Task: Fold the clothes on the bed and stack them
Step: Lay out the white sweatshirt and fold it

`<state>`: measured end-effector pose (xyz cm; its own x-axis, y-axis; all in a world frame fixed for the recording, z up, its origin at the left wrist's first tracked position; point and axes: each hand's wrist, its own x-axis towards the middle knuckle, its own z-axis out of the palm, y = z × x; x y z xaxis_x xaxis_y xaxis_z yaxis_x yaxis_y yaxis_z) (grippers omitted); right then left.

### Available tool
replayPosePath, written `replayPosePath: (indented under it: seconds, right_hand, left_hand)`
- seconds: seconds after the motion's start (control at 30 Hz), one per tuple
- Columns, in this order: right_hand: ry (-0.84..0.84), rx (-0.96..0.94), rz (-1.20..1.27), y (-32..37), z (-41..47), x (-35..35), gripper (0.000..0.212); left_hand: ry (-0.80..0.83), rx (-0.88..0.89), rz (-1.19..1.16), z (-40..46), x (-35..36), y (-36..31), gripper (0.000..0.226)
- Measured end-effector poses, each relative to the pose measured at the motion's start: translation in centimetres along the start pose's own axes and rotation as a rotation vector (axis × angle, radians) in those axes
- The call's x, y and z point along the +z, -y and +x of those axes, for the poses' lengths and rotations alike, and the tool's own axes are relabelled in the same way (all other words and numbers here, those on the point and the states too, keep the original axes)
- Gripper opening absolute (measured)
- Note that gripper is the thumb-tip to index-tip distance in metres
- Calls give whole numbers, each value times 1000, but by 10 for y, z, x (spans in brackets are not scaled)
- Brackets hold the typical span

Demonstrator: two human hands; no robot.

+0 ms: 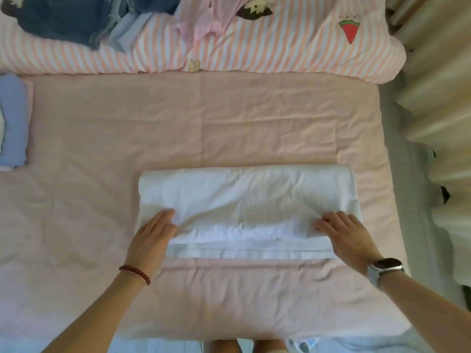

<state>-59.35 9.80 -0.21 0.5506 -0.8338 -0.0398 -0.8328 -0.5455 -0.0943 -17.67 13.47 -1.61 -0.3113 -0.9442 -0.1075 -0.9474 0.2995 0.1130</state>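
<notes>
Now | left hand [153, 233] flat on white garment [244, 197]; right hand [344, 233] likewise

Folded blue stack [12, 121] cut by left edge, denim pile [63, 19] cropped at top

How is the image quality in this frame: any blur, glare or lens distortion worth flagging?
Head view: soft, even light with no hard shadows or glare; wide-angle bending bows the bed sheet edges and the curtain; the white garment looks slightly washed out, its folds faint; both hands, left and right, are fairly sharp.
</notes>
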Motion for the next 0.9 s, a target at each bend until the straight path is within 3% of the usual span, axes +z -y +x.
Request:
replayPosePath:
  seconds: [0.07,0.37,0.53,0.57,0.63,0.73,0.9]
  right_hand:
    - [21,71,23,9,-12,9,41]
    - [118,275,67,30,-45,26,52]
    - [592,489,-14,33,-54,28,38]
    - [586,545,-22,34,-55,27,33]
    - [436,617,-19,39,-48,23,23]
    - [175,548,17,55,-20,21,40]
    - [199,249,44,90,28,51,53]
  left_hand:
    - [79,-57,-20,-11,8,-6,49]
    - [219,-80,-95,-32,14,1,47]
    - [658,-229,19,-28,24,7,28]
    - [645,-283,1,-25,25,5,24]
    - [465,-330,-25,-15,23,-10,18]
    - [181,-249,-85,5,20,-50,38]
    - [169,-151,-75,35,43,-117,59]
